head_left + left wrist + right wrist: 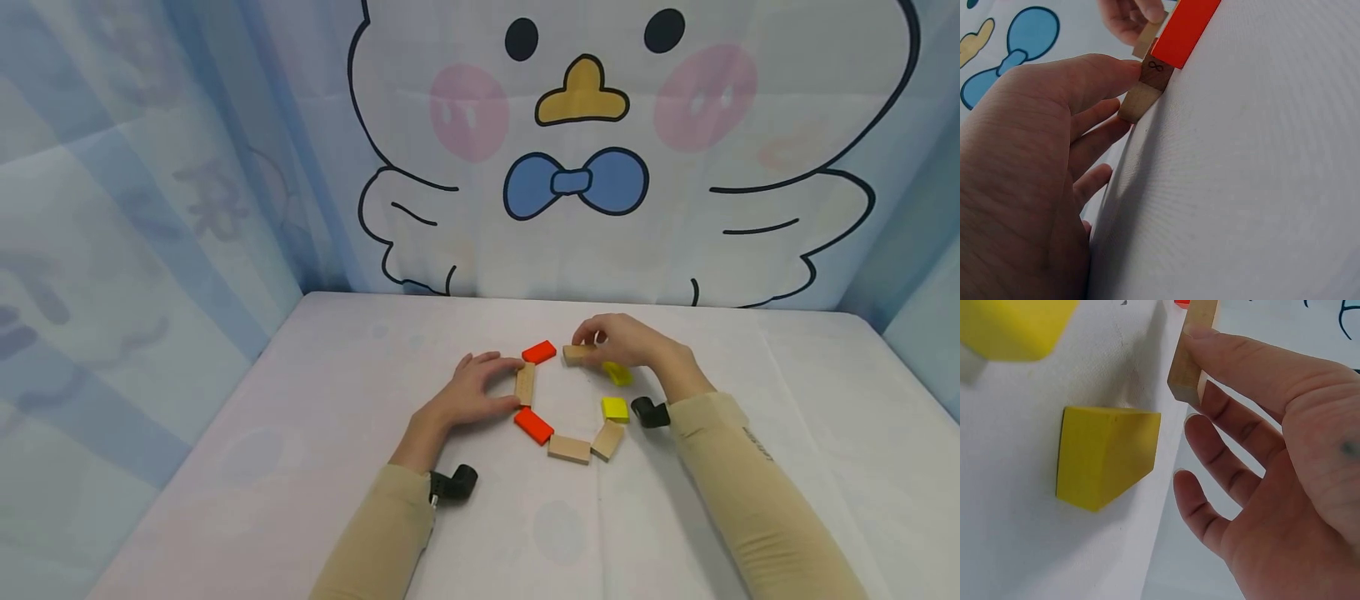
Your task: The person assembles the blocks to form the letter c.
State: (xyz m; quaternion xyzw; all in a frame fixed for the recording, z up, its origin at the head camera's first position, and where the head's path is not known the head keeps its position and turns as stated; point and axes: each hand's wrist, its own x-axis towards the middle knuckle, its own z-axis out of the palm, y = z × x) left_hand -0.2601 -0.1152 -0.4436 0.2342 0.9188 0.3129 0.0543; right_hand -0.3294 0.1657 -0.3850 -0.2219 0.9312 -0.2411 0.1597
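Observation:
On the left of a ring of blocks, my left hand (474,392) pinches a plain wooden block (525,385) between thumb and finger. The left wrist view shows the thumb at the block's marked end (1156,67). My right hand (628,340) grips another plain wooden block (575,355) at the far side of the ring, its thumb (1210,344) along the block's face. A red block (539,352) lies between the two held blocks. Below the right hand is a yellow block (618,374), partly covered by it in the head view.
The ring continues nearer me with a red block (534,426), two plain wooden blocks (569,450) and a second yellow block (615,409). They lie on a pale table cloth (720,500). Behind the table hangs a printed curtain (465,242) with a cartoon figure.

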